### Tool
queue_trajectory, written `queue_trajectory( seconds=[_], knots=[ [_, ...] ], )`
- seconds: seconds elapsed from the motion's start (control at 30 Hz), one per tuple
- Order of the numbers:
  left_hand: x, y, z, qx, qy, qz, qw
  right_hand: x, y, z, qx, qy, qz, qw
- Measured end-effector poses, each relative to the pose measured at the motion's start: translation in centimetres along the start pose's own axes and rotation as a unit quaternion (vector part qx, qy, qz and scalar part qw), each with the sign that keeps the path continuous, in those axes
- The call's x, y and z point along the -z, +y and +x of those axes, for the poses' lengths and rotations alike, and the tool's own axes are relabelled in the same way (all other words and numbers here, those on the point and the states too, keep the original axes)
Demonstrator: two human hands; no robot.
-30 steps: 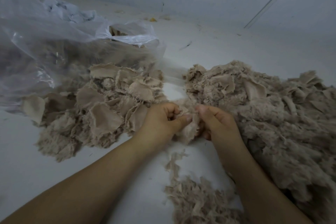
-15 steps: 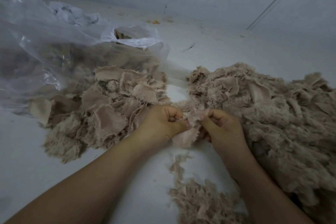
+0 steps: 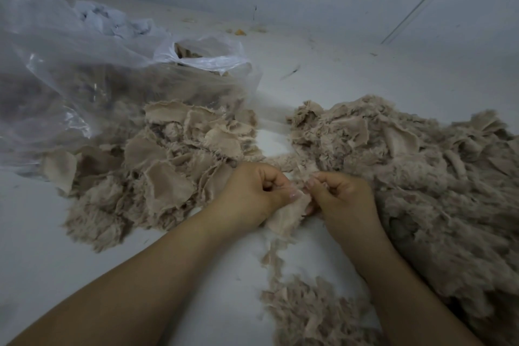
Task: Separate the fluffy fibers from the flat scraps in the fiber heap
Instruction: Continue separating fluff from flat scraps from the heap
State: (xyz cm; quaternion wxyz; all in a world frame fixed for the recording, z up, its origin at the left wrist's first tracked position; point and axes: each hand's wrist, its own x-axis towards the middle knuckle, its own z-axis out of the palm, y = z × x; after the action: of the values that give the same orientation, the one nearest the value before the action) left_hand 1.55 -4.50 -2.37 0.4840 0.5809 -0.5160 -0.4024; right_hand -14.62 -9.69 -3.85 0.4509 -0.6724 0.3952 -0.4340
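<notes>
I see both hands curled tight, pinching one beige scrap (image 3: 289,212) between them: left hand (image 3: 252,195) by thumb and forefinger, right hand (image 3: 341,196) at the scrap's upper edge. The heap (image 3: 421,177) lies right, touching the right hand; sorted scraps (image 3: 168,166) lie left, a bag (image 3: 84,64) behind. Since half a second ago, the hands are slightly closer together.

Right of the right grip (image 3: 341,199), the fiber heap (image 3: 421,177) runs off the right and bottom edges; extent unknown. Left of the left grip (image 3: 252,195), the plastic bag (image 3: 70,64) is cut by the left and top edges; contents show only as dark blur through the film. The scrap (image 3: 289,212) between both grips is partly hidden by fingers. Both forearms leave the bottom edge.
</notes>
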Motion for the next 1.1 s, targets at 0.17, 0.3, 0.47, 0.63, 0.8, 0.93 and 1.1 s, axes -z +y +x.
queue_trajectory(
  seconds=[0.17,0.3,0.47,0.63,0.8,0.93,1.1],
  knots=[
    [1.1,-0.8,0.3,-0.041,0.128,-0.061,0.989,0.2,-0.7,-0.4,-0.003,-0.067,0.085,0.994],
    [1.4,-1.2,0.6,-0.068,0.193,-0.075,0.976,0.5,-1.4,-1.5,0.007,-0.219,0.1,0.971],
    [0.9,-0.9,0.4,-0.067,0.156,-0.086,0.982,0.2,-1.5,-1.0,0.012,-0.152,0.06,0.986],
    [0.2,-0.8,0.0,-0.036,0.079,-0.119,0.989,-0.4,-1.3,-0.6,-0.033,-0.113,0.105,0.988],
    [0.3,-0.9,0.0,-0.019,0.014,-0.141,0.99,-0.4,-0.7,-0.4,-0.039,-0.097,0.099,0.99],
    [0.6,-0.9,-0.1,-0.012,0.007,-0.162,0.987,-0.3,-0.7,-0.3,-0.042,-0.088,0.098,0.99],
    [0.7,-0.6,-0.2,-0.002,0.016,-0.162,0.987,-0.4,-0.8,-0.4,-0.046,-0.076,0.079,0.993]
  ],
)
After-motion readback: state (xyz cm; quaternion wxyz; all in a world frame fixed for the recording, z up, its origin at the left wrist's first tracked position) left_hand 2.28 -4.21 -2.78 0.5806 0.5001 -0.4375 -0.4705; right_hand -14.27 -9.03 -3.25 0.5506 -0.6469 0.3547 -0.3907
